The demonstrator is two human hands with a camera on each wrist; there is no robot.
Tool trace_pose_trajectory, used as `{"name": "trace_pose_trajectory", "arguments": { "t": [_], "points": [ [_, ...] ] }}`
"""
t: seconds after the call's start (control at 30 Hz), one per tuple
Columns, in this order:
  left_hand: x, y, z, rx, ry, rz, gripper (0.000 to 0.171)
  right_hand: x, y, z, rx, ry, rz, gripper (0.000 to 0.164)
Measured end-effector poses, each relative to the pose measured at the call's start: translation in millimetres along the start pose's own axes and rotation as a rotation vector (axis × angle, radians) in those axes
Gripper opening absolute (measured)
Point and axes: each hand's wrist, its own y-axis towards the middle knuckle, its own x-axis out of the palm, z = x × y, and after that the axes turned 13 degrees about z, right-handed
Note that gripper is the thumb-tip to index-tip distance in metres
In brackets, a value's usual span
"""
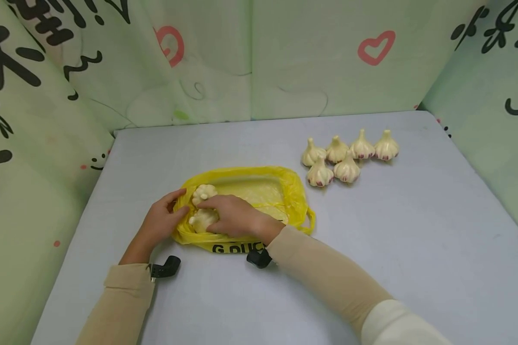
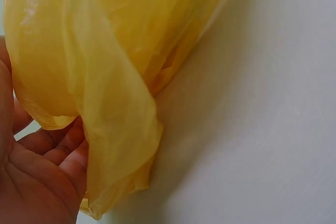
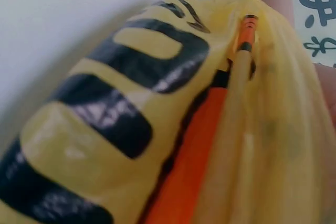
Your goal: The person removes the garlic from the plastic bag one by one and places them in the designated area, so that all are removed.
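Observation:
A yellow plastic bag (image 1: 293, 191) with black lettering lies spread open like a shallow basin on the table. Inside its left end are two pale garlic bulbs, an upper bulb (image 1: 204, 192) and a lower bulb (image 1: 202, 221). My right hand (image 1: 237, 215) reaches into the bag from the right and grips the lower bulb between thumb and fingers. At the bag's left rim, my left hand (image 1: 161, 218) holds the plastic, thumb on the inner side. The left wrist view shows its fingers partly behind the yellow film (image 2: 115, 103). Printed plastic (image 3: 131, 66) fills most of the right wrist view.
Several garlic bulbs (image 1: 347, 168) stand in two rows on the table (image 1: 414, 230), behind and right of the bag. A bag handle loop (image 1: 311, 221) sticks out at the right. Printed green curtains (image 1: 306, 57) enclose the table at the back and sides.

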Motion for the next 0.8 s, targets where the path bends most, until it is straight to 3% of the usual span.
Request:
{"name": "trace_pose_trajectory", "arguments": {
  "t": [0.27,0.6,0.8],
  "points": [
    [-0.4,0.4,-1.2,0.005,-0.008,-0.001,0.058,3.5,2.2,3.2,0.03,-0.005,-0.008,0.049],
    [-0.5,-0.4,-0.3,-0.001,-0.016,-0.002,0.059,7.2,6.0,4.9,0.021,-0.048,-0.029,0.056],
    [-0.6,-1.1,-0.9,0.01,-0.024,0.0,0.058,-1.8,0.7,6.9,0.04,0.025,0.002,0.057]
  ]
}}
